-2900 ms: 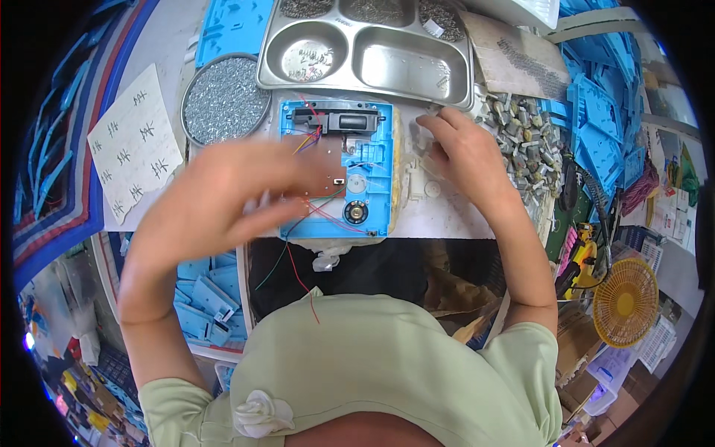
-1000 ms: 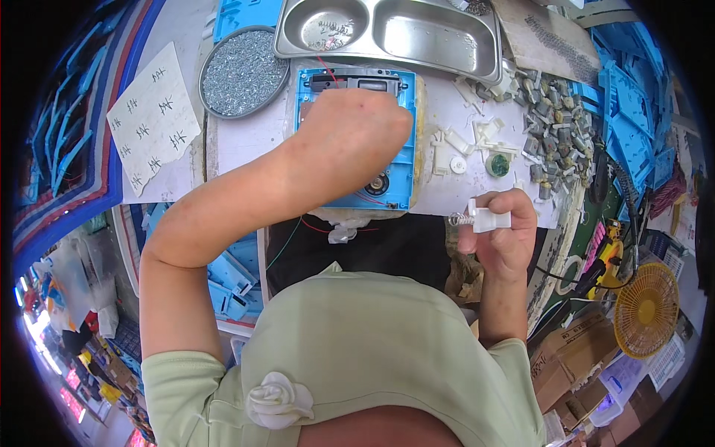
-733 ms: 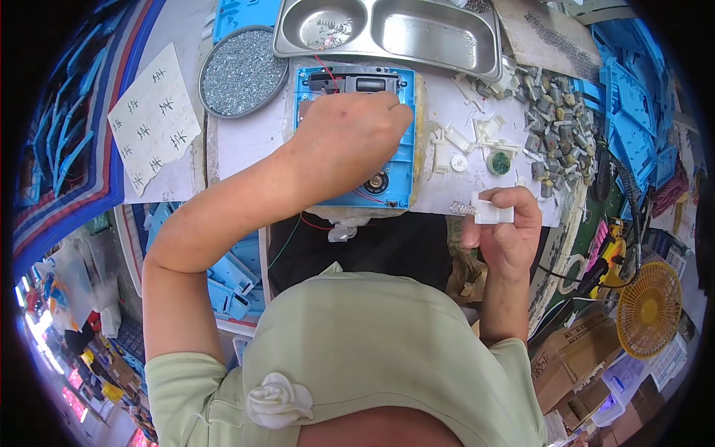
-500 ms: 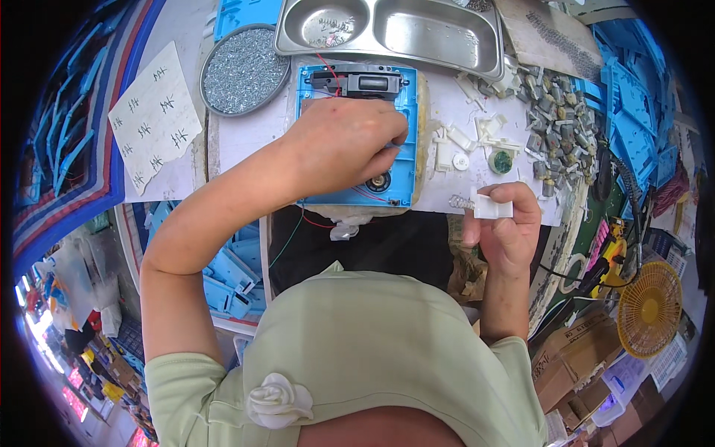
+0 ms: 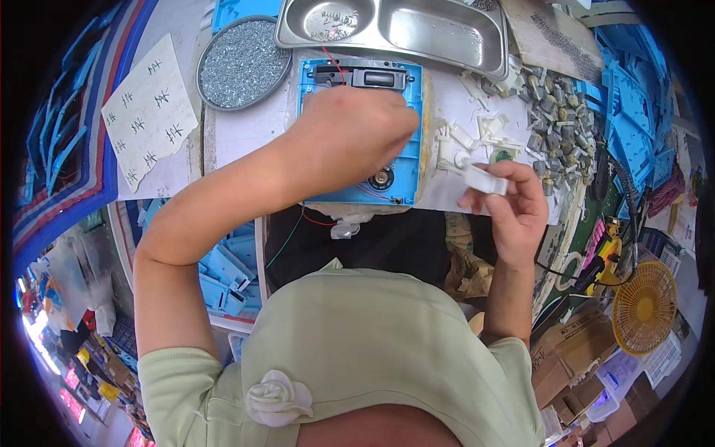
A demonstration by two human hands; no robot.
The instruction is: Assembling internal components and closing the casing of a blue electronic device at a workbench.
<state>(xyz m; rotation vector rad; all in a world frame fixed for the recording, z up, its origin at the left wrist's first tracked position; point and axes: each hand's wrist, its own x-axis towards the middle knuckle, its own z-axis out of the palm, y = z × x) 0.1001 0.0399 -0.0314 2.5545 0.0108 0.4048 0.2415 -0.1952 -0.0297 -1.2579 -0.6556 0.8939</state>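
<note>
My left hand (image 5: 361, 130) reaches over a blue plastic casing (image 5: 407, 167), fingers curled and closed. Whatever they grip is hidden beneath the hand. At the casing's far end is a black module (image 5: 376, 78) with a red wire (image 5: 334, 62) rising from it. A round black speaker (image 5: 381, 177) shows in the near part, below my wrist. To the right of the casing, my right hand (image 5: 519, 212) holds a small white plastic part (image 5: 485, 180) between thumb and fingers. Just beyond it lies a round green piece (image 5: 503, 155), partly covered.
Several white plastic parts (image 5: 463, 135) and a heap of small motors (image 5: 555, 112) lie to the right. A grey bowl (image 5: 199, 80) of screws and a metal tray (image 5: 432, 37) stand at the back. Blue panels (image 5: 633, 112) are piled far right, above a yellow fan (image 5: 645, 307).
My left hand has shifted slightly to the right and away over the casing. The white part in my right hand has tilted and moved away from me; the spring beside it no longer shows.
</note>
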